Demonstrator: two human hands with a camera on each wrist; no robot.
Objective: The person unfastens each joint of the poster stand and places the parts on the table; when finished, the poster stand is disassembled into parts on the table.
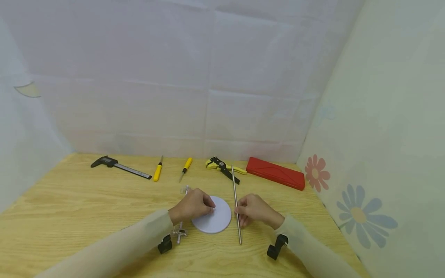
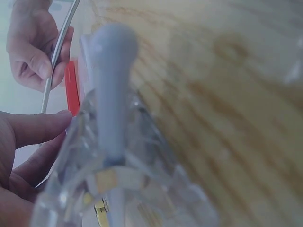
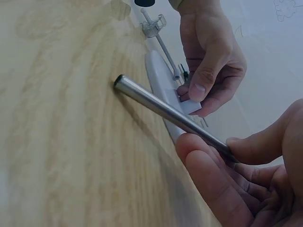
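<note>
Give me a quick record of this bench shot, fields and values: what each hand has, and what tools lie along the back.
left hand: grips the edge of the white disc
right hand: pinches the metal rod, which lies on the table
surface: wooden table
back row, left to right: caliper, two yellow screwdrivers, wire stripper, red case
near left wrist: clear plastic part
</note>
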